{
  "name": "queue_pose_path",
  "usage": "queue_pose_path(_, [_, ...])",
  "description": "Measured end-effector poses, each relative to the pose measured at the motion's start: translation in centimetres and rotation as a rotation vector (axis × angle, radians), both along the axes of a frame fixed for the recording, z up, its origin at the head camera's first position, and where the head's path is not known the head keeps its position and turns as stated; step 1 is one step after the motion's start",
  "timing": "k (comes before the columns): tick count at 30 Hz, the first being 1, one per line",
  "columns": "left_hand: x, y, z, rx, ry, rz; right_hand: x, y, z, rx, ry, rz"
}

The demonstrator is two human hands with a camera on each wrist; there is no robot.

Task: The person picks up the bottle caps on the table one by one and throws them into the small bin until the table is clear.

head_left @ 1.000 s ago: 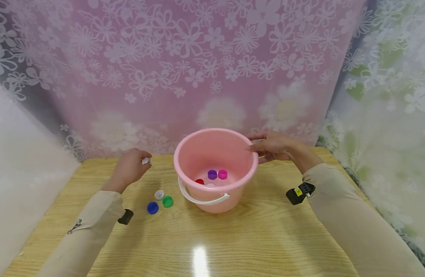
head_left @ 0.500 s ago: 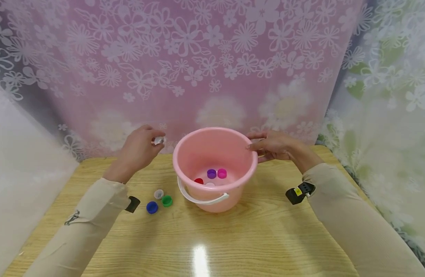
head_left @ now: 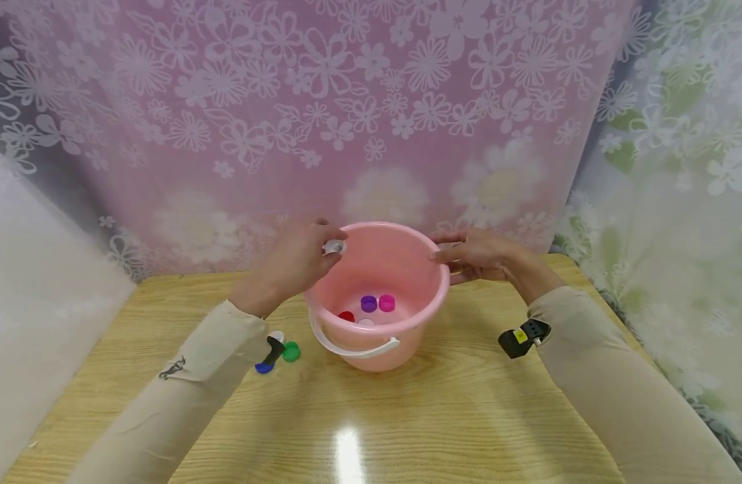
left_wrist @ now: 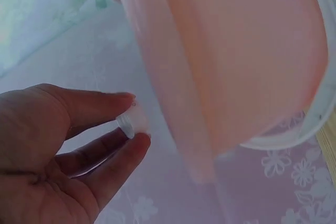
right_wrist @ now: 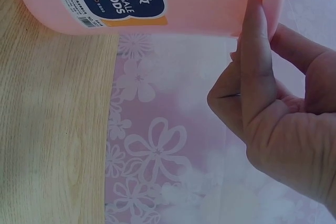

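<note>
A pink bucket point(head_left: 377, 346) with a white handle point(head_left: 353, 351) stands upright on the table. Over its left rim, my left hand point(head_left: 295, 259) pinches a white bottle cap point(left_wrist: 134, 120) between thumb and fingertips. At the right rim, my right hand point(head_left: 480, 255) grips the bucket, thumb over the edge and fingers against the outer wall point(right_wrist: 210, 3). Inside lie a purple cap point(head_left: 368, 304), a pink cap point(head_left: 386, 303), a red cap point(head_left: 346, 316) and a whitish cap point(head_left: 366, 323), the last two partly hidden by the front rim.
Left of the bucket, a green cap point(head_left: 291, 351), a blue cap point(head_left: 264, 368) and a white cap point(head_left: 277, 336) lie on the wooden table point(head_left: 456, 417). My left wrist camera partly covers the blue and white ones. A floral curtain point(head_left: 371, 107) hangs behind the table.
My left hand has risen from the table's left side and moved right to the bucket's rim, carrying the white bottle cap. My right hand keeps its grip on the bucket.
</note>
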State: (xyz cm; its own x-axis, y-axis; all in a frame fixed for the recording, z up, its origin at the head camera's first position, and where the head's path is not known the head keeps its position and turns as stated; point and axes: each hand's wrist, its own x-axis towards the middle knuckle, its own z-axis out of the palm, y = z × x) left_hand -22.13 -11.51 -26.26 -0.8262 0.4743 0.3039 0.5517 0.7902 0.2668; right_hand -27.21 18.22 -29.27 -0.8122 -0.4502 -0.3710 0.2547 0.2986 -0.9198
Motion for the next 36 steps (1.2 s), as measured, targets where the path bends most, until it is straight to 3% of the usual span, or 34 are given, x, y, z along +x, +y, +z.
queue_pose_path(6, [-0.1,1.8,-0.9,-0.02,0.014,-0.075,0.0,0.1,-0.1,-0.002,-0.001,0.003])
queue_pose_path(11, [-0.2,2.4,-1.4,-0.051,0.001,-0.09,0.0,-0.1,-0.1,-0.002,0.003,0.007])
queue_pose_path(17, [-0.4,2.7,-2.1,-0.071,-0.042,-0.096,0.0,-0.1,-0.2,0.008,0.011,-0.004])
queue_pose_path(29, [-0.9,2.9,-2.9,-0.116,-0.008,-0.223,0.2,0.1,-0.2,-0.005,0.007,-0.01])
queue_pose_path(36, [-0.9,2.7,-3.2,-0.119,-0.012,-0.216,0.2,0.1,-0.2,-0.006,0.017,0.004])
